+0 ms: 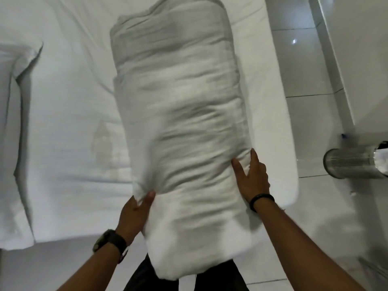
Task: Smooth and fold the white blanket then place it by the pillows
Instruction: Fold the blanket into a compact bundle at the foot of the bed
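1. Blanket (184,131): white, already folded into a long thick bundle. It lies lengthwise across the bed (69,127), its near end hanging over the mattress edge toward the person's legs.
2. Left hand (134,215): set against the left flank of the bundle near its lower end. The thumb presses into the cloth; the other fingers are tucked behind the fold, so whether they curl under cannot be told.
3. Right hand (252,177): laid on the right flank, slightly higher up. Fingers straight and a little spread, thumb apart, pressing flat into the side rather than pinching.
4. Pillow (14,127): at the left edge of the view, well apart from the bundle.
5. Step in hand, as judged: carrying the folded bundle over to the pillow.
6. Advice: squeeze evenly from both sides so the layers do not slide. Get fingers beneath before lifting, since the overhanging end looks likely to sag and unfold.
7. Advice: swing the bundle leftward, set it down parallel to the pillow and just beside it, then pat the top flat.
8. Also present: a metal bin (354,162) on the tiled floor (304,68) to the right.
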